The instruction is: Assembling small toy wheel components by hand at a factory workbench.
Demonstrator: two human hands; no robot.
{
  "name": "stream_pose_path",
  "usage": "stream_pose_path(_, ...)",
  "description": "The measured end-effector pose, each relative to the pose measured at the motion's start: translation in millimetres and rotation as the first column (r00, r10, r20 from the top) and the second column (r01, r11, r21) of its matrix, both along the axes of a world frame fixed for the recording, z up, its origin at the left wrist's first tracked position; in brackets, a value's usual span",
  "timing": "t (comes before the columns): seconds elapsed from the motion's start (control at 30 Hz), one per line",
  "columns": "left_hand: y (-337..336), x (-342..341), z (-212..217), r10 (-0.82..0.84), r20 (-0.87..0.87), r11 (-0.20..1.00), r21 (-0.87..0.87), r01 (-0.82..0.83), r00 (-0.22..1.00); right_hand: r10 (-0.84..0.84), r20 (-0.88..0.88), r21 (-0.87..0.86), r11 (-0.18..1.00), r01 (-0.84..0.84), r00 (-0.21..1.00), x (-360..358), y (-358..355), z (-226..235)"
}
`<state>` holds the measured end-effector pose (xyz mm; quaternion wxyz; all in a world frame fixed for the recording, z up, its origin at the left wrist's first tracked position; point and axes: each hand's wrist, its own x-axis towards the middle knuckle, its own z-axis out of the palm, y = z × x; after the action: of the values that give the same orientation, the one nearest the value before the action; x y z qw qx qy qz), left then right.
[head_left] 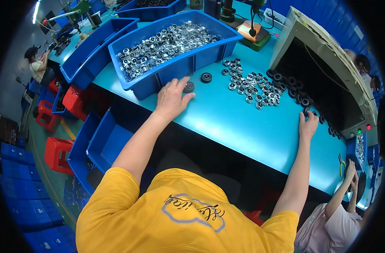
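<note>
My left hand (171,100) is at the table's near edge, beside the front corner of a big blue bin (171,69) of shiny silver wheel hubs (169,44). Between its thumb and fingers sits a small black wheel (188,87), apparently a tyre with a hub in it. A second black wheel (206,77) lies just beyond it. Reaching out to the right, my right hand (309,123) has its fingertips on a black tyre (306,111) at the end of a row of loose tyres (300,93). Loose silver hubs (255,88) are spread on the table between my hands.
A beige machine (285,36) with a dark opening stands behind the tyres. Other blue bins (91,55) line the left side. A green-based press (255,40) stands at the back. At right, a co-worker's hands (351,175) are near pliers (341,164). Red stools (57,154) stand at left.
</note>
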<state>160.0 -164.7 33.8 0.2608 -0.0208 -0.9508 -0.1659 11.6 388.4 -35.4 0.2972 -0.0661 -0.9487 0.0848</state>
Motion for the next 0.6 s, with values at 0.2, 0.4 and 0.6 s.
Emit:
stream_pose_path(0.2, 50, -1, -2, -0.538, -0.142, 0.84, -0.014, 0.542, 0.831, 0.127, -0.056, 0.014, 0.992, -0.126, 0.99, -1, 2, 1)
stream_pose_path(0.4, 129, -32, -2, -0.656, -0.161, 0.717, 0.173, 0.676, 0.737, 0.421, -0.06, -0.506, 0.769, -0.391, 0.905, -4, -56, 36)
stream_pose_path(0.6, 122, -64, -1, -0.554, -0.175, 0.815, 0.086, 0.573, 0.814, 0.76, -0.172, -0.899, 0.139, -0.416, 0.627, 29, -202, 99)
